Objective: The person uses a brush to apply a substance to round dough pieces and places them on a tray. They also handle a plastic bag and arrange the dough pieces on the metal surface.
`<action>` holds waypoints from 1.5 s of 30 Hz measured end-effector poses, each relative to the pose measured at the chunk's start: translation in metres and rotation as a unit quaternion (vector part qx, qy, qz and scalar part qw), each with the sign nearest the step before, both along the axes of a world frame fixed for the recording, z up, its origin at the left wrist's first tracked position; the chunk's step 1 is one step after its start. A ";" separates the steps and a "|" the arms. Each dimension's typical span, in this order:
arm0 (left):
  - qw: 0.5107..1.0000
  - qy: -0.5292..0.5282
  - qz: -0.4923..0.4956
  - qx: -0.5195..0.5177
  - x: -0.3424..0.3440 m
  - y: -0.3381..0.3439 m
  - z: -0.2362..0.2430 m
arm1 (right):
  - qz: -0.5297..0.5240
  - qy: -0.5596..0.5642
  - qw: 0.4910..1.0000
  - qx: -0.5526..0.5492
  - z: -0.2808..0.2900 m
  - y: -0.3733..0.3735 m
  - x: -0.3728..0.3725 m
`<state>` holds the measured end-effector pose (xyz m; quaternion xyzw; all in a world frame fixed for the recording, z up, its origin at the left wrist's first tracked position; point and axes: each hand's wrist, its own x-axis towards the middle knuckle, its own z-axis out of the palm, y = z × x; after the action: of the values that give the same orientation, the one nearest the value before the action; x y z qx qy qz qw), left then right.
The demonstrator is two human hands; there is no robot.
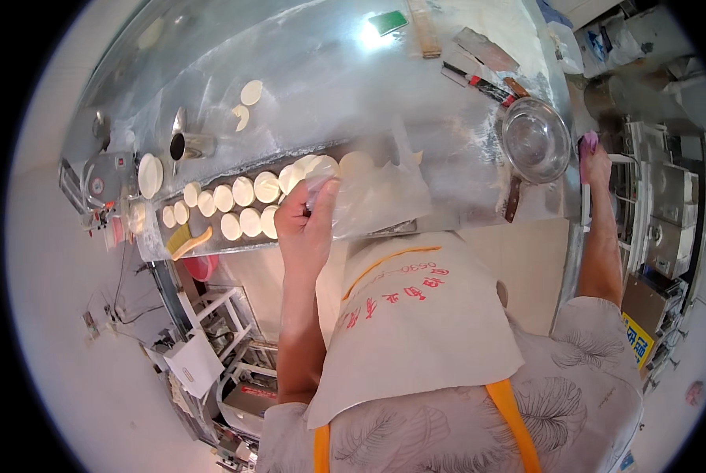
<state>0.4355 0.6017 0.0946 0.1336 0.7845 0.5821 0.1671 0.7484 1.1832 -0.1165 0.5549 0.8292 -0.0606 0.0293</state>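
Note:
My left hand (310,225) pinches the edge of a clear plastic sheet (384,197). The sheet spreads to the right over part of a long tray (400,229) at the table's near edge. Pale round dough pieces (243,191) stand in rows on the tray, left of that hand; a few show dimly through the plastic. Out past the table's right edge, my right hand (597,167) is closed on a small pink cloth (590,140). A wooden-handled brush (192,241) lies by the tray's left end.
A steel bowl (536,142) sits at the table's right, beside a red-and-black-handled knife (479,83) and a flat scraper (487,49). A metal cup (194,146), two loose dough pieces (250,92) and a scale (107,177) are at left. Metal equipment (672,189) stands at far right.

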 end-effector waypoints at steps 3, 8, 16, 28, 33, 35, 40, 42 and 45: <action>1.000 -0.010 0.014 -0.010 0.007 -0.010 0.002 | 0.011 -0.039 0.995 0.090 0.033 -0.033 -0.043; 1.000 0.000 0.002 -0.029 0.011 -0.020 0.014 | 0.158 0.394 0.884 -0.195 0.189 -0.212 -0.158; 0.998 0.035 -0.014 -0.048 0.018 -0.037 0.028 | 0.463 0.282 0.642 -0.542 0.234 -0.368 -0.248; 0.996 0.063 0.044 -0.038 0.018 -0.069 0.022 | 0.309 0.234 0.666 -0.637 0.214 -0.414 -0.260; 0.996 0.058 0.063 -0.040 0.018 -0.076 0.020 | 0.289 0.268 0.630 -0.669 0.211 -0.423 -0.262; 0.993 0.072 0.068 -0.064 0.016 -0.080 0.015 | 0.296 0.255 0.649 -0.652 0.213 -0.423 -0.264; 0.927 0.289 0.176 -0.165 0.014 -0.075 0.007 | 0.280 0.286 0.660 -0.636 0.213 -0.430 -0.266; 0.915 0.268 0.225 -0.200 0.029 -0.071 0.024 | 0.270 0.280 0.688 -0.613 0.219 -0.432 -0.268; 0.991 -0.025 0.130 0.005 0.042 -0.059 0.027 | 0.281 0.310 0.684 -0.597 0.216 -0.439 -0.268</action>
<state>0.4771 0.5430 0.1218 0.0168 0.7879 0.6058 0.1090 0.4804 0.7440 0.0990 0.1101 0.6962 -0.7006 0.1114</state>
